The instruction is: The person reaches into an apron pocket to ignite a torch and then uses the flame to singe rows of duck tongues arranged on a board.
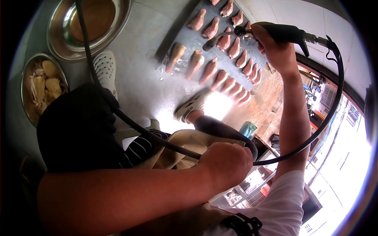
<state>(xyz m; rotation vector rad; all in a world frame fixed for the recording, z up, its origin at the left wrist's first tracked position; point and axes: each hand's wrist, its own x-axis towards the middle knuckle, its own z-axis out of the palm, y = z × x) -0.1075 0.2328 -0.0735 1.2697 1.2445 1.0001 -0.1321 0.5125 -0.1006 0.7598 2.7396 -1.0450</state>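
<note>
My right hand (271, 45) is closed around the black handle of a gas torch (289, 34). The torch's metal nozzle (210, 44) points down over rows of raw drumsticks (212, 28) on a dark grey tray (189, 37). No clear flame shows. Lower down, my left hand (225, 163) makes a fist around a black hose (157, 138), which loops up on the right to the torch. Several drumsticks (196, 63) lie along the tray's near side, where small wet bits glisten.
A large metal basin (55, 37) with brownish contents stands at the upper left. Below it, a metal bowl (25, 88) holds pale pieces. Two light perforated clogs (105, 69) rest on the grey floor. Shelves and a bright opening are at the right.
</note>
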